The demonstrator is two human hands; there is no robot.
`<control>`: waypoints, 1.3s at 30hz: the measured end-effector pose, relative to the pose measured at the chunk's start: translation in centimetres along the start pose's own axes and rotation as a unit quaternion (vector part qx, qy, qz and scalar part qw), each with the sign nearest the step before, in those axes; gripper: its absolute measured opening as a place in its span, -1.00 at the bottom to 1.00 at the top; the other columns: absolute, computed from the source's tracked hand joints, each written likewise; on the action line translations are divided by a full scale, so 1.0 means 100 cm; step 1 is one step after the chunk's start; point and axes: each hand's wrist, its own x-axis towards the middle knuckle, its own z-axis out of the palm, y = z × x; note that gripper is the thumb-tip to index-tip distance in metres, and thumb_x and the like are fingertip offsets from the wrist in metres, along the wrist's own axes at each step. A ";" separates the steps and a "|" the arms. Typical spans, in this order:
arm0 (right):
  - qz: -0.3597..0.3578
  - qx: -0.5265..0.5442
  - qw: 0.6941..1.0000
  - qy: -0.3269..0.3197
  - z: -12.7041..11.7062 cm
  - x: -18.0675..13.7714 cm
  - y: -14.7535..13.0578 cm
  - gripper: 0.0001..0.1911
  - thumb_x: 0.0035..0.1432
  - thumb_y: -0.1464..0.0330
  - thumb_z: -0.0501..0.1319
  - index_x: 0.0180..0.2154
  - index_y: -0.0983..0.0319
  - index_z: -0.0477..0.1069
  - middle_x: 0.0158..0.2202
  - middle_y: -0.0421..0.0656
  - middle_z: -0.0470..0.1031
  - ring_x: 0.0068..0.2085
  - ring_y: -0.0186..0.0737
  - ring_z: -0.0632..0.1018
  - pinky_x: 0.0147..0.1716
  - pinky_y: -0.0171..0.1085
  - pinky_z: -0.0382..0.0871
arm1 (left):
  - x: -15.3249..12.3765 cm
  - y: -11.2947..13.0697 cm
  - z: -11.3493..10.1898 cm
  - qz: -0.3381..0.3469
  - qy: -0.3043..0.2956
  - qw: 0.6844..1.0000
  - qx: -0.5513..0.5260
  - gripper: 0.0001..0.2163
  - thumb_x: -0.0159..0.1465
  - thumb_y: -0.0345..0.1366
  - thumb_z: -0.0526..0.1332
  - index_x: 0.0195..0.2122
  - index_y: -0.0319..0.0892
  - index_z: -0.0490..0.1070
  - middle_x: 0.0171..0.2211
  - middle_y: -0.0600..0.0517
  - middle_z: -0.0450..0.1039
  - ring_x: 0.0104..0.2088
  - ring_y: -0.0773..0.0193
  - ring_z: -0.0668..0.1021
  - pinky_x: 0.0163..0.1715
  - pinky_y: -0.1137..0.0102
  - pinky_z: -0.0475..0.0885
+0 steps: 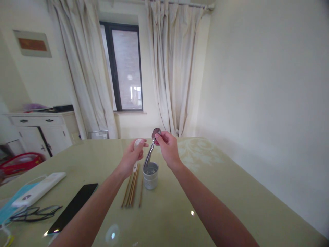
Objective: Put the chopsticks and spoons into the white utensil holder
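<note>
My right hand (166, 147) is closed on a metal spoon (151, 148), gripping it near the bowl, which points up. The handle slants down into a small white holder cup (150, 176) standing on the table. My left hand (133, 157) is wrapped round a white spoon (137, 145), held just left of the cup. Several wooden chopsticks (131, 189) lie flat on the table under my left hand, to the left of the cup.
The pale green glass-topped table (195, 206) carries a black phone (73, 207), spectacles (36, 212) and a white remote-like device (38, 189) at the left. A white cabinet (41, 132) and red basket (22, 163) stand beyond; curtains and a window are behind.
</note>
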 end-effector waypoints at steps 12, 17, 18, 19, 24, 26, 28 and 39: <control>0.097 -0.106 0.989 -0.024 -0.004 -0.035 0.053 -0.57 0.17 0.09 0.40 -0.06 0.25 0.59 -0.14 -0.01 0.70 -0.15 -0.05 0.67 -0.22 -0.15 0.60 | -0.021 -0.036 -0.027 -0.066 -0.031 0.993 0.089 -0.45 0.13 0.32 0.34 -0.34 -0.15 0.43 -0.50 0.14 0.37 -0.53 0.38 0.34 -0.54 0.49 0.23; 0.112 -0.225 0.967 -0.046 -0.025 -0.087 0.100 -0.29 0.04 0.07 0.53 0.17 0.23 0.52 0.17 0.10 0.58 0.14 0.13 0.60 0.15 0.03 0.51 | -0.028 -0.097 -0.074 -0.152 0.087 0.965 0.194 -0.43 0.06 0.37 0.23 -0.42 -0.12 0.42 -0.59 0.16 0.27 -0.56 0.33 0.32 -0.53 0.42 0.24; 0.111 -0.230 0.965 -0.054 -0.027 -0.097 0.107 -0.23 0.03 0.04 0.55 0.21 0.21 0.49 0.21 0.10 0.56 0.21 0.16 0.57 0.19 0.04 0.48 | -0.029 -0.109 -0.082 -0.160 0.086 0.956 0.230 -0.44 0.06 0.37 0.19 -0.46 -0.11 0.41 -0.62 0.16 0.24 -0.58 0.32 0.30 -0.54 0.42 0.22; 0.117 -0.225 0.966 -0.057 -0.028 -0.106 0.113 -0.19 0.05 0.00 0.54 0.25 0.19 0.46 0.22 0.09 0.55 0.23 0.16 0.56 0.18 0.03 0.49 | -0.030 -0.120 -0.088 -0.168 0.085 0.950 0.247 -0.45 0.06 0.36 0.17 -0.49 -0.10 0.41 -0.64 0.16 0.21 -0.59 0.31 0.30 -0.55 0.40 0.21; 0.113 -0.178 0.975 -0.066 -0.023 -0.125 0.117 -0.19 0.13 0.00 0.51 0.29 0.18 0.37 0.17 0.04 0.61 0.16 0.08 0.62 0.17 -0.01 0.51 | -0.031 -0.151 -0.104 -0.179 0.072 0.929 0.317 -0.56 0.13 0.19 0.21 -0.61 -0.09 0.41 -0.66 0.07 0.31 -0.56 0.19 0.42 -0.51 0.36 0.23; 0.113 -0.172 0.976 -0.067 -0.020 -0.127 0.114 -0.24 0.15 0.05 0.51 0.27 0.17 0.38 0.17 0.03 0.61 0.15 0.07 0.63 0.17 0.01 0.52 | -0.030 -0.155 -0.108 -0.177 0.071 0.917 0.351 -0.60 0.16 0.10 0.24 -0.65 -0.08 0.38 -0.64 0.03 0.39 -0.51 0.13 0.49 -0.47 0.34 0.25; 0.112 -0.173 0.976 -0.066 -0.018 -0.129 0.114 -0.28 0.17 0.12 0.50 0.28 0.16 0.39 0.19 0.04 0.60 0.17 0.09 0.62 0.17 0.02 0.53 | -0.028 -0.158 -0.111 -0.176 0.068 0.905 0.382 -0.63 0.19 0.02 0.24 -0.65 -0.07 0.38 -0.62 0.01 0.45 -0.47 0.09 0.54 -0.44 0.33 0.27; 0.113 -0.220 0.964 -0.094 -0.008 -0.152 0.122 -0.25 0.11 0.39 0.47 0.34 0.11 0.41 0.20 0.03 0.55 0.23 0.16 0.56 0.26 0.10 0.47 | -0.031 -0.161 -0.101 -0.139 0.065 0.880 0.449 -0.75 0.29 -0.06 0.21 -0.44 -0.08 0.45 -0.38 -0.09 0.65 -0.28 -0.01 0.67 -0.30 0.30 0.38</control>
